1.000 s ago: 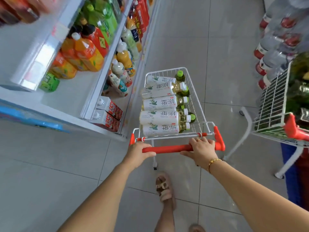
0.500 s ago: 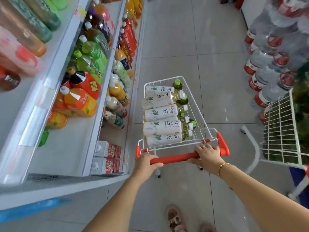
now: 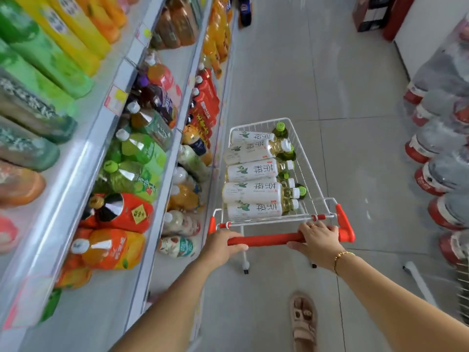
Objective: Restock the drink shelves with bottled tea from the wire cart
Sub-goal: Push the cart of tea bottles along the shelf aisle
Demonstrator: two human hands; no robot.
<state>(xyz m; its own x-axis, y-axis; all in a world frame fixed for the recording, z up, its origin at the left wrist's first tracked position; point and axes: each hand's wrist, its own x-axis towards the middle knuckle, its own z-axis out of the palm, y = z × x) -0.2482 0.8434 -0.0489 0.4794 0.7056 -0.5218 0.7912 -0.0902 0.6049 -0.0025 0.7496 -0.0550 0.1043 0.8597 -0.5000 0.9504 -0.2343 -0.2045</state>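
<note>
Both hands are closed around the red handle (image 3: 266, 239) of the cart (image 3: 308, 161): the left hand (image 3: 220, 247) grips its left end, the right hand (image 3: 318, 238) its right end, well apart from each other. Just beyond the hands, the tea bottles (image 3: 256, 193) lie on their sides in the cart's basket, stacked in a row with caps pointing right. To the left of the left hand run the shelves (image 3: 162, 196), crowded with coloured drink bottles. Far to the right of the right hand stand wrapped water packs (image 3: 441, 174) on the floor (image 3: 342, 85). Below the right hand, a sandalled foot (image 3: 303, 321) rests on the tiles.
</note>
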